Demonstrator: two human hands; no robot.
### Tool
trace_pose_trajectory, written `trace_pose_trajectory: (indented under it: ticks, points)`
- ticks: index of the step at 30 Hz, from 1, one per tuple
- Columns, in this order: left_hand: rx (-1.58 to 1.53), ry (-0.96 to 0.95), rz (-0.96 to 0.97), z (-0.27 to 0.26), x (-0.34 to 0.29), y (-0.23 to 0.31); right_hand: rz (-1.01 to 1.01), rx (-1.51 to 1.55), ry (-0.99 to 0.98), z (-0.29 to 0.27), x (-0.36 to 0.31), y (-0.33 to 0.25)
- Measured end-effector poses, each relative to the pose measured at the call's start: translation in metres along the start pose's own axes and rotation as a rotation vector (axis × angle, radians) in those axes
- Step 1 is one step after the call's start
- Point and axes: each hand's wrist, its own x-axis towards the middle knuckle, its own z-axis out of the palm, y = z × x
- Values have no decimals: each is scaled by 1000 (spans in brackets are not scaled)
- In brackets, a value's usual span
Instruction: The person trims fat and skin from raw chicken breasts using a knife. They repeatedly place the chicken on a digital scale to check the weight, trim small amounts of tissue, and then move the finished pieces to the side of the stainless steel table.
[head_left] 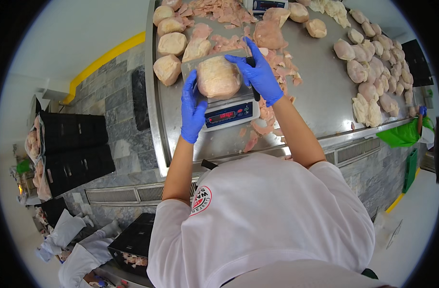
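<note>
A round bundle of pale meat (219,78), which looks like poultry wrapped in skin, is on the steel platform of a digital scale (231,116). My left hand (192,111), in a blue glove, curves against the bundle's left side, its thumb near the front. On the other side, my blue-gloved right hand (261,74) has its thumb and forefinger stretched toward the bundle's upper right edge. A black handle (255,92) runs under the right palm; no blade shows. More bundles (172,44) lie just beyond my left hand, and loose meat trimmings (278,67) beside my right.
The steel table (315,91) carries a pile of meat pieces (378,67) at right and a second scale (266,5) at the far side. Black crates (78,149) stand on the floor at left. Other people in white (87,257) work at lower left.
</note>
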Motion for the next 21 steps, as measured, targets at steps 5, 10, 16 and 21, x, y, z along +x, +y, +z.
trace_pose_trajectory:
  ticks: [5,10,16,21]
  points:
    - [-152,141,-111,28,12,27,-51,65,105,-10,-3,27]
    - [-114,-5,21,-3,55,-2,-15,-31,70,-19,-16,21]
    - [-237,523,-118,-49,72,-3,-104,-459,275,-70,-42,48]
    - [-127,503,-125,-31,56,17,59,-315,278,-69,-65,46]
